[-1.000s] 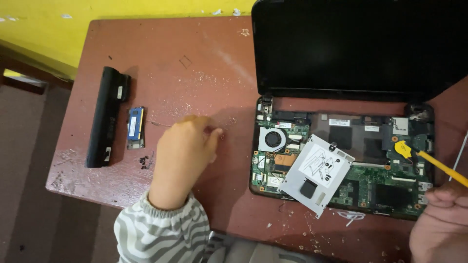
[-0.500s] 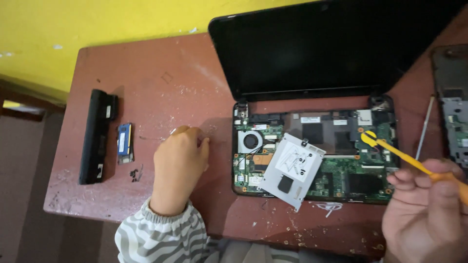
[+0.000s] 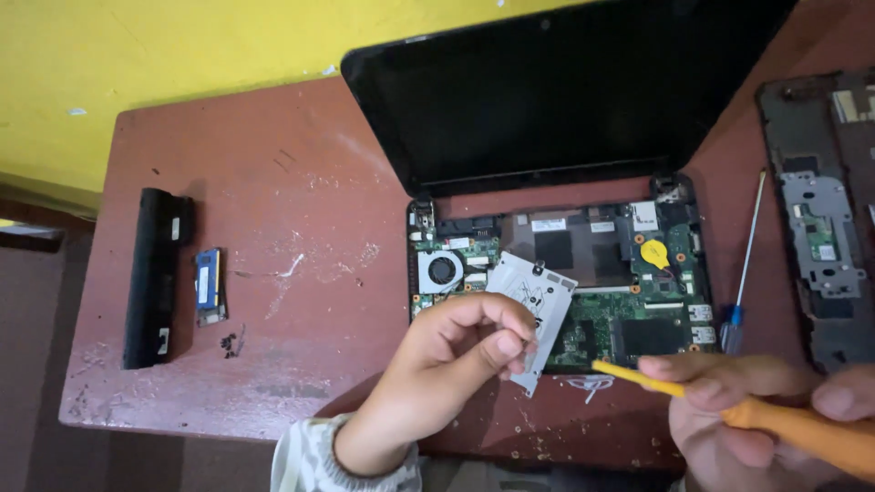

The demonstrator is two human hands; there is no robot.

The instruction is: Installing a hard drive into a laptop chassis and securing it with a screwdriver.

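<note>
The opened laptop (image 3: 583, 301) lies on the red-brown table (image 3: 273, 210), right of centre, with its dark screen (image 3: 565, 91) tilted away on the far side and its green circuit board (image 3: 629, 310) exposed. A round fan (image 3: 442, 271) sits at the board's left end, and a yellow disc (image 3: 654, 253) lies toward its right end.

The left hand (image 3: 456, 351) closes thumb and fingers on the near edge of the silver drive bracket (image 3: 533, 310), which rests tilted over the left part of the board. The right hand (image 3: 756, 410), at the near right corner, grips an orange-handled tool (image 3: 793, 433); its yellow shaft (image 3: 629, 375) points left toward the laptop's near edge. The tip appears to stop just short of the bracket, though the left thumb partly hides it.

A blue-handled screwdriver (image 3: 743, 273) lies just right of the laptop. The removed cover panel (image 3: 820, 219) rests at the far right. A black battery (image 3: 155, 273) lies at the table's left edge, with a blue memory module (image 3: 210, 287) just beside it and small dark screws (image 3: 228, 343) near that.
</note>
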